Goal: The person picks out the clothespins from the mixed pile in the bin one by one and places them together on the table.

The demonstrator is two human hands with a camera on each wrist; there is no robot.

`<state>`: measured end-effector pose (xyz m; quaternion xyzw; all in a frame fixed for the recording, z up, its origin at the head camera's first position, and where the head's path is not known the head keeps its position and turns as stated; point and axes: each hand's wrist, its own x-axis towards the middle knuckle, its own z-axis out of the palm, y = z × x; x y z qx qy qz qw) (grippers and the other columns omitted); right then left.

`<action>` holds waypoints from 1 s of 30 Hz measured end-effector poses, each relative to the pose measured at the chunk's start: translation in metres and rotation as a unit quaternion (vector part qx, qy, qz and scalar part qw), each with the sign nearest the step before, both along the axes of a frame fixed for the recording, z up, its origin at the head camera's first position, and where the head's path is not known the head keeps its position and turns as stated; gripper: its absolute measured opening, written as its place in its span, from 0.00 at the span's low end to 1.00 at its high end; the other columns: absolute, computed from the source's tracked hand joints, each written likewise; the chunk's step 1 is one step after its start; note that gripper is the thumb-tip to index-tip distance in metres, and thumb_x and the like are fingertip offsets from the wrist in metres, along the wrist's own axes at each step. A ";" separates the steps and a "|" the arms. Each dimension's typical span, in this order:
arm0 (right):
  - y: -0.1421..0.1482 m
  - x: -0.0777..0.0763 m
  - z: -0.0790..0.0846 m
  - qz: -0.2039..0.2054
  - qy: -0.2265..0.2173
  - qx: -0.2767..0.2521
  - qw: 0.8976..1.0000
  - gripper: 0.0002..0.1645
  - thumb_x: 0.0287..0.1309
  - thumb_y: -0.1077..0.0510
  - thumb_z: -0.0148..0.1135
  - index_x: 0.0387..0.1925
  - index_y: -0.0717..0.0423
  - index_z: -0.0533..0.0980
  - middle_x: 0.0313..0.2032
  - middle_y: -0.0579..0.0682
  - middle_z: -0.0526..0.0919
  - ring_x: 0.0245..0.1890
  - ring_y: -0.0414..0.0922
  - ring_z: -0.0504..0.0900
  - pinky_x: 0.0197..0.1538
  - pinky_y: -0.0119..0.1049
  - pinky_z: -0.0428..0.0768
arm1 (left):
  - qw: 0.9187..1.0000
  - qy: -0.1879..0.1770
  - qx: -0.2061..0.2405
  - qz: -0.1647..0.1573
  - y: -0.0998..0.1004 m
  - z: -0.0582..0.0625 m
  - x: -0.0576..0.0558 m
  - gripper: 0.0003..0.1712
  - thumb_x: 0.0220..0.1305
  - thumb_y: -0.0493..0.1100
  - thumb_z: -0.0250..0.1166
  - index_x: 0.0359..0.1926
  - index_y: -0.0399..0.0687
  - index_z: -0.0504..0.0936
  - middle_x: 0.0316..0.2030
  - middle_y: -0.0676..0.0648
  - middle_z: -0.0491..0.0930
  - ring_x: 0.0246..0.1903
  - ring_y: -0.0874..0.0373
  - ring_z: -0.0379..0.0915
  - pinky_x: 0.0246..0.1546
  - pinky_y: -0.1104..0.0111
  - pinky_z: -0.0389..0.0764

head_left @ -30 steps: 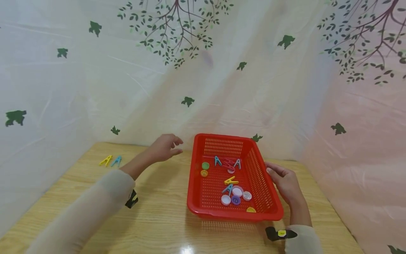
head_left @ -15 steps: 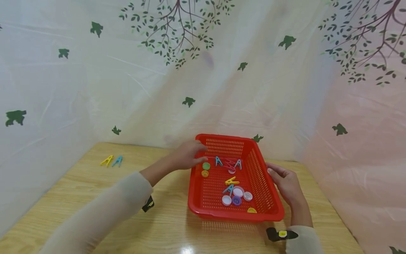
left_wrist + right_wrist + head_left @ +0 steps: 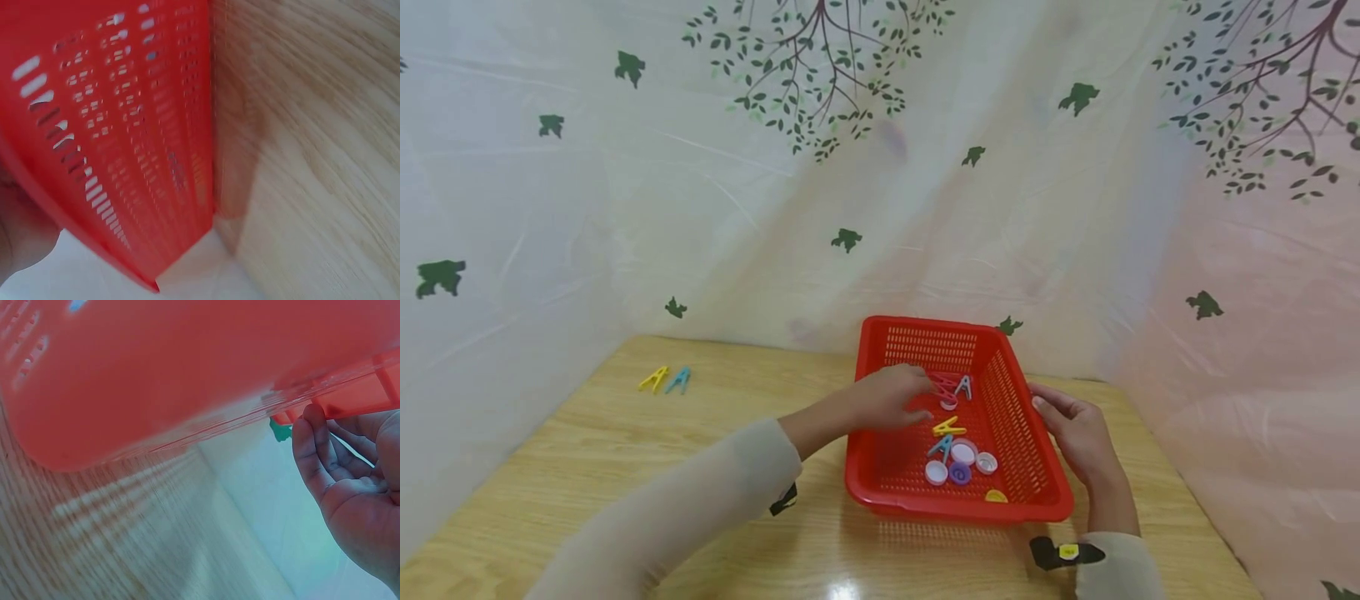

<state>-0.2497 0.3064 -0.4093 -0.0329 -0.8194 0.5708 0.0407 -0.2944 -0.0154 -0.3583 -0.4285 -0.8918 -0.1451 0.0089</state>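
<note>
the red basket (image 3: 951, 510) stands on the worktop (image 3: 760, 517). the left hand (image 3: 889, 398) reaches over its left side into it, fingers extended and thumb well apart, the fingertips right by the pink clips (image 3: 943, 387); whether they touch cannot be told. the right hand (image 3: 1077, 433) pinches the basket's right rim, thumb on top and fingers curled beneath. a pale blue clip (image 3: 964, 387) lies just beside the pink ones. nearer the front are a yellow clip (image 3: 949, 427), a blue clip (image 3: 940, 448), white caps (image 3: 936, 472), a purple cap (image 3: 959, 473) and a yellow cap (image 3: 996, 496). well apart, at the worktop's far left, lies another pair of clips (image 3: 656, 378), one yellow, one blue.
</note>
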 end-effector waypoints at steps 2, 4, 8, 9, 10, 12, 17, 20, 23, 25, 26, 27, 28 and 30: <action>-0.001 0.000 0.000 -0.001 -0.002 -0.001 1.000 0.37 0.69 0.37 0.60 0.72 0.49 0.72 0.66 0.56 0.77 0.56 0.48 0.83 0.52 0.36 0.83 | 1.000 -0.005 -0.012 -0.008 0.006 -0.003 0.001 0.24 0.65 0.49 0.72 0.61 0.52 0.84 0.54 0.53 0.84 0.54 0.60 0.79 0.55 0.68 0.80; -0.002 -0.001 0.000 -0.001 -0.005 -0.002 1.000 0.36 0.69 0.38 0.60 0.72 0.49 0.71 0.66 0.56 0.77 0.57 0.48 0.83 0.53 0.36 0.83 | 0.999 -0.015 -0.023 -0.017 0.011 -0.005 0.003 0.25 0.65 0.49 0.72 0.62 0.52 0.83 0.56 0.53 0.84 0.56 0.60 0.78 0.57 0.67 0.80; -0.002 -0.001 0.001 -0.001 -0.010 -0.005 1.000 0.36 0.70 0.38 0.60 0.72 0.49 0.71 0.66 0.56 0.77 0.56 0.47 0.83 0.52 0.36 0.83 | 0.998 -0.036 -0.041 -0.027 0.019 -0.009 0.004 0.26 0.66 0.47 0.72 0.64 0.51 0.82 0.58 0.51 0.83 0.59 0.59 0.77 0.57 0.65 0.80; -0.001 -0.001 0.001 0.000 -0.010 -0.004 1.000 0.36 0.70 0.38 0.60 0.72 0.49 0.71 0.66 0.55 0.77 0.56 0.47 0.83 0.52 0.36 0.83 | 0.998 -0.042 -0.045 -0.030 0.021 -0.010 0.005 0.26 0.66 0.47 0.72 0.64 0.50 0.81 0.58 0.51 0.83 0.59 0.59 0.77 0.58 0.65 0.80; -0.001 -0.001 0.001 0.000 -0.010 -0.004 1.000 0.36 0.70 0.38 0.60 0.72 0.49 0.71 0.66 0.55 0.77 0.56 0.46 0.83 0.52 0.36 0.83 | 0.997 -0.047 -0.048 -0.033 0.023 -0.010 0.005 0.25 0.66 0.47 0.71 0.63 0.49 0.82 0.58 0.51 0.83 0.58 0.59 0.77 0.57 0.65 0.80; -0.001 -0.001 0.000 0.000 -0.008 -0.003 1.000 0.37 0.69 0.37 0.60 0.72 0.49 0.71 0.66 0.55 0.77 0.56 0.46 0.83 0.52 0.36 0.83 | 0.996 -0.060 -0.057 -0.041 0.026 -0.012 0.006 0.24 0.67 0.46 0.71 0.63 0.49 0.82 0.57 0.50 0.83 0.58 0.59 0.77 0.57 0.65 0.80; 0.000 -0.002 -0.003 0.001 -0.008 -0.001 1.000 0.38 0.68 0.36 0.60 0.72 0.49 0.71 0.66 0.55 0.77 0.56 0.45 0.83 0.53 0.36 0.83 | 0.989 -0.112 -0.082 -0.048 0.030 -0.016 0.009 0.25 0.67 0.47 0.71 0.63 0.51 0.82 0.53 0.53 0.84 0.49 0.64 0.80 0.52 0.67 0.82; 0.001 -0.001 -0.004 0.001 -0.009 0.000 1.000 0.38 0.68 0.36 0.60 0.72 0.49 0.71 0.66 0.56 0.77 0.56 0.46 0.83 0.53 0.36 0.83 | 0.985 -0.133 -0.096 -0.047 0.032 -0.021 0.010 0.26 0.66 0.49 0.71 0.64 0.54 0.81 0.49 0.56 0.85 0.41 0.67 0.79 0.49 0.69 0.83; 0.000 0.000 -0.003 0.002 -0.011 0.001 1.000 0.38 0.68 0.36 0.60 0.72 0.49 0.71 0.66 0.55 0.77 0.56 0.45 0.83 0.52 0.36 0.83 | 0.983 -0.145 -0.104 -0.047 0.031 -0.026 0.009 0.26 0.66 0.50 0.71 0.64 0.57 0.81 0.47 0.59 0.84 0.39 0.68 0.78 0.50 0.70 0.83; 0.000 0.000 -0.002 0.006 -0.009 0.007 1.000 0.37 0.69 0.36 0.59 0.72 0.50 0.72 0.65 0.55 0.78 0.54 0.43 0.83 0.52 0.35 0.84 | 0.982 -0.149 -0.110 -0.047 0.031 -0.027 0.010 0.26 0.65 0.50 0.72 0.64 0.59 0.81 0.49 0.60 0.84 0.41 0.68 0.78 0.52 0.68 0.82; 0.000 -0.001 -0.001 0.007 -0.007 0.009 1.000 0.37 0.69 0.37 0.59 0.72 0.50 0.72 0.64 0.55 0.79 0.53 0.42 0.84 0.51 0.34 0.84 | 0.981 -0.149 -0.113 -0.047 0.030 -0.027 0.010 0.26 0.65 0.50 0.72 0.64 0.59 0.81 0.50 0.60 0.84 0.42 0.68 0.79 0.53 0.67 0.82; 0.000 -0.001 -0.001 0.009 -0.004 0.010 1.000 0.36 0.70 0.37 0.59 0.71 0.51 0.72 0.64 0.56 0.79 0.53 0.41 0.84 0.51 0.34 0.84 | 0.981 -0.149 -0.115 -0.049 0.030 -0.027 0.010 0.26 0.65 0.50 0.72 0.64 0.59 0.81 0.50 0.60 0.84 0.43 0.68 0.79 0.54 0.67 0.82; 0.000 -0.001 0.000 0.010 -0.003 0.010 1.000 0.35 0.70 0.37 0.59 0.71 0.51 0.73 0.63 0.55 0.80 0.52 0.39 0.84 0.50 0.33 0.84 | 0.981 -0.148 -0.118 -0.051 0.030 -0.027 0.010 0.26 0.65 0.50 0.72 0.64 0.60 0.82 0.50 0.60 0.84 0.44 0.67 0.79 0.54 0.67 0.82; 0.001 -0.002 0.000 0.015 0.002 0.010 1.000 0.35 0.71 0.39 0.59 0.71 0.52 0.73 0.62 0.55 0.81 0.50 0.37 0.85 0.49 0.33 0.84 | 0.980 -0.144 -0.125 -0.058 0.030 -0.026 0.010 0.25 0.66 0.50 0.71 0.63 0.59 0.82 0.50 0.59 0.84 0.45 0.66 0.79 0.55 0.66 0.81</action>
